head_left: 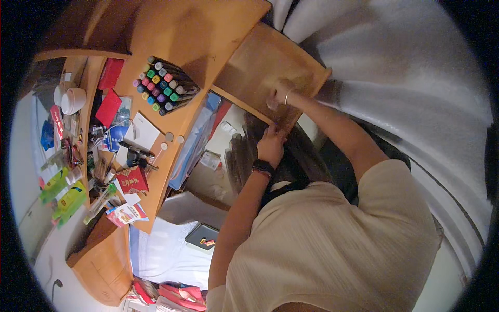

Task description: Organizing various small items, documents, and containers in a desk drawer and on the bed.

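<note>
A wooden drawer [259, 64] is pulled out from the desk at the upper middle. My left hand [271, 145], below a dark wrist watch, rests at the drawer's near side wall, its fingers curled over the rim close to the front corner. Inside the drawer is my right hand [282, 93], with a bracelet at the wrist, low over the bottom panel. It is blurred, and something pale shows by its fingers; whether it is held, or what it is, I cannot tell.
Markers in a dark holder [183, 78] stand on the desk [218, 23]. Beyond them lie papers, pens, coins [169, 137] and a red envelope [132, 180]. Blue folders [195, 142] are beneath the desktop. A pale curtain [390, 78] hangs at the right. A bed [163, 249] is at the lower left.
</note>
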The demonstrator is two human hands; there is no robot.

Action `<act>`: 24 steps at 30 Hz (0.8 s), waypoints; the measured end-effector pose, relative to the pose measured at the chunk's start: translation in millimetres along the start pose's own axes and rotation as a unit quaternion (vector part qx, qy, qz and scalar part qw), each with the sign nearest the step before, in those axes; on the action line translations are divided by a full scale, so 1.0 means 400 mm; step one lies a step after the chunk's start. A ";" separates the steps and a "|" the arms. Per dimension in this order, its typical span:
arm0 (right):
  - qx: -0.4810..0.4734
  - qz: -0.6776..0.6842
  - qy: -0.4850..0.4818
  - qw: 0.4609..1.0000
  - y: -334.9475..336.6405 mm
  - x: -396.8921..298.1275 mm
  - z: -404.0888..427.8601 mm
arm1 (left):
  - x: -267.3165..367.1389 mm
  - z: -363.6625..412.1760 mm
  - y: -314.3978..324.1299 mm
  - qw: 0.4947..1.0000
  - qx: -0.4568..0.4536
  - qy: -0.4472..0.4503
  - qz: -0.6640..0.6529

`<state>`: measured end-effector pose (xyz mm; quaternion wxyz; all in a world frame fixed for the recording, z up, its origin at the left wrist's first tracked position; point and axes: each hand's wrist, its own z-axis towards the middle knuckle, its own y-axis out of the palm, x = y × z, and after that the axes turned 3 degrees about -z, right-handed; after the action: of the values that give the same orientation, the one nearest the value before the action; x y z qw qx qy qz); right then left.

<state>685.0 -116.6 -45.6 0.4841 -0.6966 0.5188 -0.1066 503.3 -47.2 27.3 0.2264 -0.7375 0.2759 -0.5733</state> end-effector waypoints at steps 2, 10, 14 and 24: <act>0.055 0.042 0.049 0.996 -0.038 -0.037 0.040 | 0.001 -0.005 0.005 1.000 -0.009 -0.004 0.014; 0.104 -0.053 -0.192 0.974 0.124 0.037 0.138 | 0.008 -0.005 0.009 1.000 0.002 0.005 -0.002; -0.038 -0.085 -0.212 0.973 0.144 0.057 0.044 | -0.003 -0.003 0.017 1.000 0.004 -0.005 -0.010; 0.134 -0.056 -0.304 0.941 0.147 -0.041 0.061 | 0.001 -0.003 0.009 1.000 0.012 0.016 0.006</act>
<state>657.4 -88.9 -98.6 0.7008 -0.6525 0.2879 0.0151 501.7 -50.2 25.8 0.2343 -0.7237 0.2765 -0.5873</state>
